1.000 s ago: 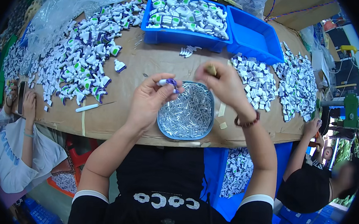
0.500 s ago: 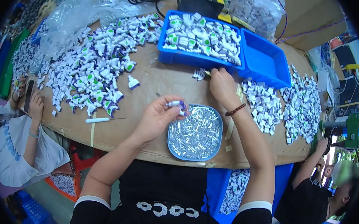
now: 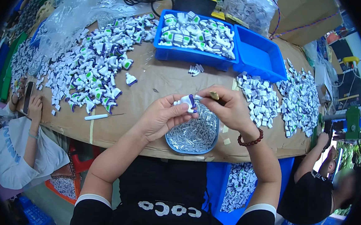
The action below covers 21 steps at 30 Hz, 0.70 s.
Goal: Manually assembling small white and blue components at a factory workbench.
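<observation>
My left hand (image 3: 163, 113) pinches a white and purple plastic toy part (image 3: 186, 103) above the tray of pins. Close against it is my right hand (image 3: 231, 109), fingers closed on a small white piece (image 3: 198, 97) at the part's upper edge. A short brass-coloured tool (image 3: 214, 95) sticks out of the same hand; its exact kind is hidden by the fingers. Under both hands, a square blue-grey tray (image 3: 168, 143) holds many short silvery pins (image 3: 193, 134). A few small white pieces (image 3: 196, 69) lie beyond the hands.
White, purple and green toy parts (image 3: 96, 65) are heaped at left, near a white-handled awl (image 3: 96, 116). A filled blue bin (image 3: 192, 57) and another blue bin (image 3: 260, 55) stand behind. White pieces (image 3: 258, 101) are piled right. Co-workers sit left (image 3: 27, 148) and right (image 3: 312, 197).
My right hand has come back from the small white pieces near the blue bin to the toy part in my left hand. My left hand has moved slightly right and turned the part.
</observation>
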Available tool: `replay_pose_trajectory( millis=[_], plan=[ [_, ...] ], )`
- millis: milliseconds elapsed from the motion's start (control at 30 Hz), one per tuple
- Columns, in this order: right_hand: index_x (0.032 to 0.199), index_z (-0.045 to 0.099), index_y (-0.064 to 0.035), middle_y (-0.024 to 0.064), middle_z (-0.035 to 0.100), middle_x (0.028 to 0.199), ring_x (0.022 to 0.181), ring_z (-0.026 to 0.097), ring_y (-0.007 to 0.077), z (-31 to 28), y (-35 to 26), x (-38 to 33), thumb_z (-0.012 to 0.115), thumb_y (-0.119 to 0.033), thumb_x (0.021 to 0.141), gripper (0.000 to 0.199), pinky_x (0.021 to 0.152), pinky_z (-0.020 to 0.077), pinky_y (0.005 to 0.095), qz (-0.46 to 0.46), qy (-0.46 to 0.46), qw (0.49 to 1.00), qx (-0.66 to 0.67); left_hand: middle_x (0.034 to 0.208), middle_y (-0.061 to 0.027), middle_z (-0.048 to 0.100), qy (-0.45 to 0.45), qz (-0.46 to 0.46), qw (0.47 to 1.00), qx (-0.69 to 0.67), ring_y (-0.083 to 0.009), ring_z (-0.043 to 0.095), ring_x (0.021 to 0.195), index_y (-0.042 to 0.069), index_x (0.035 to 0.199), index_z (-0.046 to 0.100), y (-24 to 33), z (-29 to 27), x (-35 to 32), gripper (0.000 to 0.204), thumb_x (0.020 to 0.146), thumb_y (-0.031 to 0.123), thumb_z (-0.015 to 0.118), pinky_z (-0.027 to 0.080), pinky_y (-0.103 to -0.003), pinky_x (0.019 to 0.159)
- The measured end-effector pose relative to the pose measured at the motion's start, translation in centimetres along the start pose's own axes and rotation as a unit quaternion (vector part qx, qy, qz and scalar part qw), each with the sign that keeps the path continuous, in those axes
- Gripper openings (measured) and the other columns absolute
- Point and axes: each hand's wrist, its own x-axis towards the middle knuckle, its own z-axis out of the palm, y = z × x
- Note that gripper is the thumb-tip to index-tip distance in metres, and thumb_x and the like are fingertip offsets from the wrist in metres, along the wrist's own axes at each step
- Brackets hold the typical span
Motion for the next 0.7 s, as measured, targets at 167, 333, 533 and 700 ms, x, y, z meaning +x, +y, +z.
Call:
replay_pose_trajectory(
  millis=[167,333,533,700],
  plan=[
    [0.097,0.064,0.0019,0.0052,0.064,0.084,0.074,0.056,0.0060,0.1,0.2,-1.7,0.059,-0.001,0.082,0.015,0.065,0.0463,0.0224,0.016,-0.005,0.999,0.033,0.098,-0.0125,0.061,-0.004,-0.002,1.000,0.020,-0.0206,0.063,0.090,-0.001,0.109,0.051,-0.6,0.7,-0.4,0.025,0.087,0.007,0.057,0.055,-0.023,0.073],
    [0.095,0.065,0.0009,0.0067,0.064,0.083,0.072,0.057,0.0077,-0.1,0.2,-2.3,0.059,-0.001,0.081,0.015,0.062,0.0451,0.0228,-0.001,-0.008,1.000,-0.001,0.098,-0.0122,0.060,-0.014,-0.006,0.999,0.035,-0.0185,0.063,0.088,-0.003,0.109,0.051,-0.5,1.1,-0.7,0.024,0.088,0.008,0.056,0.054,-0.023,0.075],
    [0.094,0.065,-0.0005,0.0101,0.060,0.075,0.066,0.058,0.0179,0.5,0.4,-3.5,0.060,0.005,0.071,0.024,0.056,0.0444,0.0279,-0.109,0.037,0.989,-0.095,0.094,-0.0107,0.060,-0.037,-0.051,0.997,-0.032,-0.0166,0.063,0.085,-0.003,0.106,0.052,-1.3,0.5,-0.4,0.022,0.089,0.010,0.054,0.054,-0.020,0.072],
    [0.095,0.062,-0.0013,0.0113,0.056,0.075,0.064,0.057,0.0268,1.3,0.4,-4.6,0.059,0.009,0.060,0.037,0.056,0.0451,0.0341,-0.205,0.059,0.958,-0.194,0.092,-0.0101,0.061,-0.038,-0.070,0.996,-0.038,-0.0165,0.064,0.083,-0.003,0.105,0.053,-1.8,0.2,-0.7,0.020,0.089,0.009,0.055,0.054,-0.020,0.070]
  ],
)
